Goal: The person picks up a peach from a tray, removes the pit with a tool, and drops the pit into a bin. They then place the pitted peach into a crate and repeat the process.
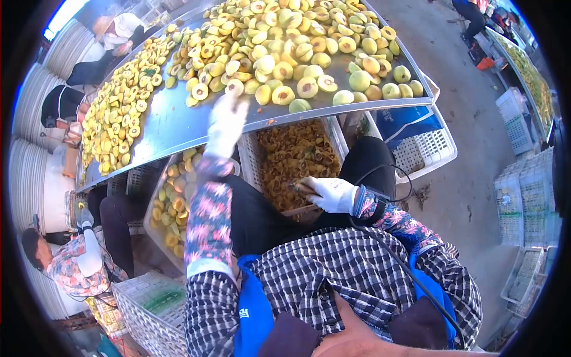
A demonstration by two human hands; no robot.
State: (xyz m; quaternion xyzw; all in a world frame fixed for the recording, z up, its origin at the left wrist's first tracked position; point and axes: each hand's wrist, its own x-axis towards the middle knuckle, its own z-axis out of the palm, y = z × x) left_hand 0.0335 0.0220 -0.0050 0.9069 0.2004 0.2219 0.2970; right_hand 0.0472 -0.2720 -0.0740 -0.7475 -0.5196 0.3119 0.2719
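Observation:
My left hand [227,122], in a white glove and blurred by motion, is over the front edge of the metal table [178,116], close to the halved yellow-green fruit [282,95]. Its fingers are too smeared to read. My right hand [332,194], also gloved in white, is closed on a small brownish object [303,187] above a white crate [253,160] filled with brown pits and scraps [297,152]. What exactly that object is, I cannot make out. Left of my legs stands a crate of fruit pieces [172,208].
Co-workers sit along the table's left side, one in a floral top [71,268]. A stacked white crate [154,303] stands at lower left. White crates [523,202] line the right, below another fruit-covered table [523,74]. A blue bag [407,124] lies under the table's right corner.

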